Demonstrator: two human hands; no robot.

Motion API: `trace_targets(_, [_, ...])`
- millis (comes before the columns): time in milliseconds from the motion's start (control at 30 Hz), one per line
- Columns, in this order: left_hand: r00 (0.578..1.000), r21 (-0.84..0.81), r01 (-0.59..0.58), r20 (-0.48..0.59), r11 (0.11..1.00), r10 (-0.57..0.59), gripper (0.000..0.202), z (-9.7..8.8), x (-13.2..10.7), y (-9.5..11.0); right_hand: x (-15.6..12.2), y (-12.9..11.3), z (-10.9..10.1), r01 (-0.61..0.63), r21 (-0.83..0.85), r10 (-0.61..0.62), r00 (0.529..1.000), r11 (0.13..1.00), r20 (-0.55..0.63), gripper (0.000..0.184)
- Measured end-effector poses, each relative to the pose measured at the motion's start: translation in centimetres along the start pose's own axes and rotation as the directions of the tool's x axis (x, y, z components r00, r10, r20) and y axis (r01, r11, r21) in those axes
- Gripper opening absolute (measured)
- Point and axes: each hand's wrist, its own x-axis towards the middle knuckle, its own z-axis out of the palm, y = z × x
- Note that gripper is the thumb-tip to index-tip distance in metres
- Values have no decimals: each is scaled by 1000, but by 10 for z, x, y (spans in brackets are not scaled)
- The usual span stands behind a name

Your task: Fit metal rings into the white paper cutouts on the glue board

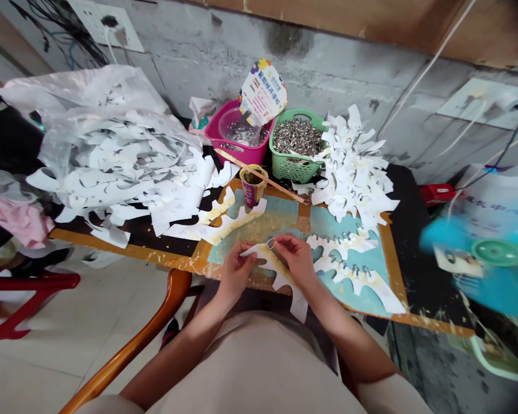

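Note:
My left hand [236,269] pinches one end of a white cut-out strip [280,275] with a scalloped edge and yellowish smears. The strip slants down to the right, passing under my right wrist. A small metal ring [270,244] is between the fingertips of my right hand [294,256], against the strip's upper edge. To the right lie two similar strips [365,276] with several metal rings standing along their edges. Two strips without rings [237,221] lie to the left, beside a small cup [254,190] of brownish paste with a flat stick [267,177] across it.
A green basket [297,168] of metal rings and a pink basket [237,154] stand against the wall. White cut-outs [133,167] fill a plastic bag at left; another pile [354,172] sits at right. A blurred blue fan [496,259] is far right, a wooden armrest [155,322] lower left.

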Motion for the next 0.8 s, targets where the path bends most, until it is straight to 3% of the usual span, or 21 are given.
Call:
trace_targets(233, [997,-97,71,-28,993,-74,32,2,-2,0,-8,-6,-4,139,-262,-125,990,955,69,13])
trace_targets(467, [992,-169,106,-47,980,-116,33,4,-4,-2,-14,-8,-10,218,-325,-177,972,920,152,13])
trace_targets(633, [993,-167,103,-47,981,-113,34,4,-6,1,-17,-18,-12,348,-389,-274,933,853,232,17])
trace_targets(800, [998,-147,34,-52,989,-42,31,4,-8,1,-17,-19,-6,352,-471,-308,936,809,172,13])
